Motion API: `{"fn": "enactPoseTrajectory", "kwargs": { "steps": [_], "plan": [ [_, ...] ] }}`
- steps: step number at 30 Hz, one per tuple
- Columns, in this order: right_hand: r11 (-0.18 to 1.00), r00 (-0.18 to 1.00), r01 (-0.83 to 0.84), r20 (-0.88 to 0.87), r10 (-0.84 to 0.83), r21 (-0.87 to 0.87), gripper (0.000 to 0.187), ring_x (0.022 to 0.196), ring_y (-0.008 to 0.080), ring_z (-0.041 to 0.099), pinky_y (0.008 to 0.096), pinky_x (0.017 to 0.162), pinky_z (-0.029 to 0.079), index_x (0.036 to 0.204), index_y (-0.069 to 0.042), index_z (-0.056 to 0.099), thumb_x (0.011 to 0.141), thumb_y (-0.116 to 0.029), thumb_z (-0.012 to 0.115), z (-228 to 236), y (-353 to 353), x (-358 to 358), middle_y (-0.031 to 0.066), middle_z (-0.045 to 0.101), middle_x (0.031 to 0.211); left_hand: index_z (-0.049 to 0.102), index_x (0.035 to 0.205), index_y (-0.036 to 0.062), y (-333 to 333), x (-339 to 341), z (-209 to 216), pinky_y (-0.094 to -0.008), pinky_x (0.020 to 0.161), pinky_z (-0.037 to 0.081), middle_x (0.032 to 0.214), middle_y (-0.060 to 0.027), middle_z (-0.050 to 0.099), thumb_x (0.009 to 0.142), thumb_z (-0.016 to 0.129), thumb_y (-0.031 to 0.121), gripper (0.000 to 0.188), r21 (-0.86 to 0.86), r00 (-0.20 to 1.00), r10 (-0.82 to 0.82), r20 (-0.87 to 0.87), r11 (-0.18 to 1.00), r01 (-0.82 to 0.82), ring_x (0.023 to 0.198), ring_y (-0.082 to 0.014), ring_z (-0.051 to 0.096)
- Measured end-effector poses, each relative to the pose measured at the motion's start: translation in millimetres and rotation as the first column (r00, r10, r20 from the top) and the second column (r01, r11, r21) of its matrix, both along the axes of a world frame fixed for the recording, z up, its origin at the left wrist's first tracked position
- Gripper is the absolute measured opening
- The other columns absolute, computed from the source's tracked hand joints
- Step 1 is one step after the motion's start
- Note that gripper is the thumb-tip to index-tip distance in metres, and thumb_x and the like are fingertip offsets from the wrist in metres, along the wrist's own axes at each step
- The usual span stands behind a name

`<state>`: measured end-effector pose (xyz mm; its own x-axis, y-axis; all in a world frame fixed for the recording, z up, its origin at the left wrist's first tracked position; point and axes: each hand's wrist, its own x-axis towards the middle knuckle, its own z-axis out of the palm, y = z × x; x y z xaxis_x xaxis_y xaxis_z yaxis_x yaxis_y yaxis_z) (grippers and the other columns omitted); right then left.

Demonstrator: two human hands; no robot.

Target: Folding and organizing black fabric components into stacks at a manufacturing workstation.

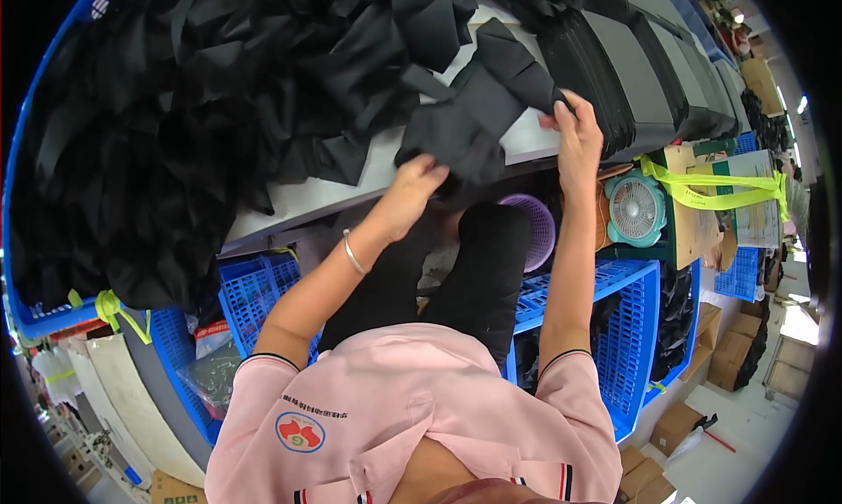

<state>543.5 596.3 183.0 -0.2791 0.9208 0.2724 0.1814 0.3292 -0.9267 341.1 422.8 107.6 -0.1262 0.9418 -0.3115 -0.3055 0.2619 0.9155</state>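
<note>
A black fabric piece (474,100) with flaps and folds is stretched between my two hands above the near edge of the white table (379,157). My left hand (414,188) pinches its lower left end, and a silver bangle sits on that wrist. At its right end, my right hand (574,134) grips the edge between thumb and fingers. A big loose heap of similar black fabric pieces (219,83) covers the table's left side. Just beyond my right hand stand neat stacks of flat black pieces (605,65).
Under the table, a purple basket (533,232) is beside my knee. A teal fan (635,207) stands to the right, near a yellow-green strap (710,195). Blue plastic crates (627,346) flank my legs on both sides. Cardboard boxes (735,350) lie farther right.
</note>
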Motion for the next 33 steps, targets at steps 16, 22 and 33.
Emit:
{"fn": "enactPoseTrajectory", "kwargs": {
  "steps": [16,22,33],
  "plan": [
    [0.671,0.682,-0.453,-0.713,-0.164,-0.587,0.050,0.124,0.0219,0.053,0.0396,0.109,0.039,0.140,-0.010,0.050,0.100,-0.038,0.060,-75.2,-69.0,-36.5,0.0037,0.056,0.137,0.065,0.118,0.0091,82.2,-35.9,16.7,-0.0220,0.082,0.044,0.105,0.0045,0.066,0.096,0.068,0.031,0.031,0.115,0.924,0.010,0.383,0.992,-0.058,0.096,-0.0052,0.058],
    [0.628,0.572,-0.573,-0.805,-0.155,-0.527,0.047,0.123,0.0223,0.057,0.0394,0.110,0.041,0.134,-0.005,0.056,0.095,-0.028,0.067,-79.8,-49.6,-28.4,0.0071,0.063,0.131,0.065,0.116,0.0093,84.5,-24.2,13.9,-0.0195,0.060,0.039,0.102,0.0044,0.066,0.097,0.064,0.037,0.034,0.115,0.630,-0.130,0.766,0.991,0.064,0.086,-0.0025,0.057],
    [0.943,0.868,0.216,0.392,-0.304,0.254,0.018,0.055,0.0250,0.062,0.0378,0.057,0.049,0.105,-0.003,0.058,0.088,-0.004,0.064,-69.7,-24.8,-49.9,0.0118,0.066,0.070,0.064,0.089,0.0037,91.3,-29.6,-4.9,-0.0198,0.058,0.045,0.077,0.0031,0.064,0.080,0.074,-0.005,0.015,0.384,0.833,0.470,-0.291,0.855,-0.348,0.063,-0.0015,0.055]
  ]
}}
